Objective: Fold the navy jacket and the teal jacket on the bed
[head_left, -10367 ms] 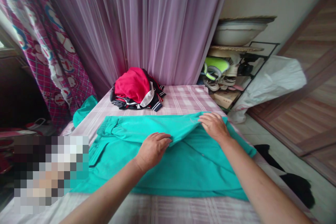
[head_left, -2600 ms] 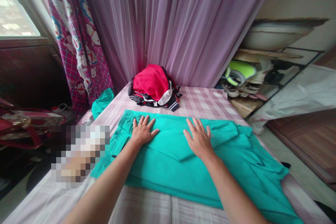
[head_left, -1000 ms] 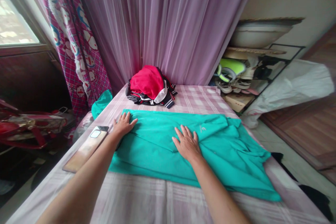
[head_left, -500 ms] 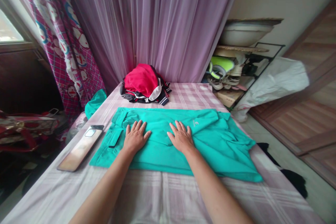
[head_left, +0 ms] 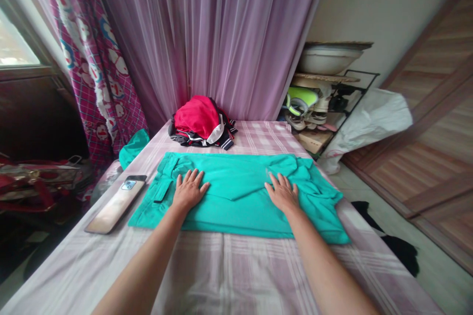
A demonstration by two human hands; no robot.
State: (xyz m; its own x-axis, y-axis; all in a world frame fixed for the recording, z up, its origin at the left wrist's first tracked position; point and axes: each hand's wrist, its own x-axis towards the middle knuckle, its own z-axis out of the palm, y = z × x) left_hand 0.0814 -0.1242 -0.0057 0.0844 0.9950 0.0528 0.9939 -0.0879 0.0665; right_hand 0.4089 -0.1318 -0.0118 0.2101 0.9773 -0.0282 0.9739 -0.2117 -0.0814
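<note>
Rightward slides the right hand (head_left: pixel 284 193) — left hand (head_left: pixel 190 191) spread wide too — green garment (head_left: pixel 236 216) mostly flat (creases remain toward the checked cloth (head_left: pixel 221 275), right edge).

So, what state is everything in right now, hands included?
Left hand: open, palm down on the teal garment.
Right hand: open, palm down on it too.
Teal garment: folded, lying flat, wrinkled toward the right end.
Phone: lying flat, camera side up.
Red and dark clothes: heaped in a pile.
Purple curtain: hanging in folds.
White bag: crumpled.
Checked cloth: spread out, lightly creased.
</note>
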